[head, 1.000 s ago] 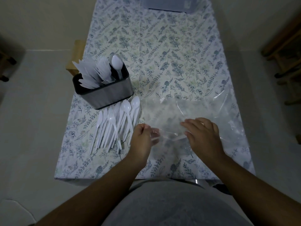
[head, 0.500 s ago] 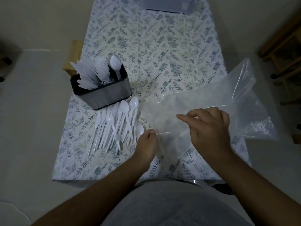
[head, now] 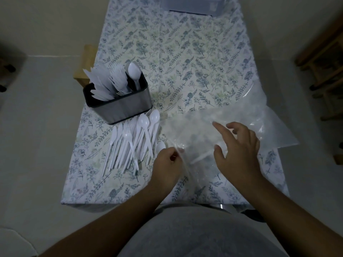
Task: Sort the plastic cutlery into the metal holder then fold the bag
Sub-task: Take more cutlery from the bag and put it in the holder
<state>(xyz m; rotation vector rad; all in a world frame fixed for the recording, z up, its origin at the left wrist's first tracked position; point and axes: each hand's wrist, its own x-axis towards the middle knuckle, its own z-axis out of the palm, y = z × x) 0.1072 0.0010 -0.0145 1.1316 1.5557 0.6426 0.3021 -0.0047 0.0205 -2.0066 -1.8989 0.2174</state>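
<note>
A clear plastic bag (head: 230, 117) lies spread over the right half of the table, its far side hanging past the right edge. My left hand (head: 168, 164) pinches the bag's near left edge. Above the bag hovers my right hand (head: 237, 145), fingers spread and loosely bent, holding nothing. The metal holder (head: 120, 106) stands at the left with white knives, forks and a spoon upright in it. A pile of loose white spoons and forks (head: 131, 143) lies on the cloth just in front of the holder, left of my left hand.
The table (head: 185, 52) carries a floral cloth. A clear plastic box (head: 193, 4) sits at the far end. A wooden stool (head: 85, 60) stands beyond the left edge and wooden furniture (head: 323, 58) stands to the right.
The bag, raised and billowing to the right half a second ago, has settled flat on the table. My right hand has let go of it and spread its fingers. My left hand keeps its pinch.
</note>
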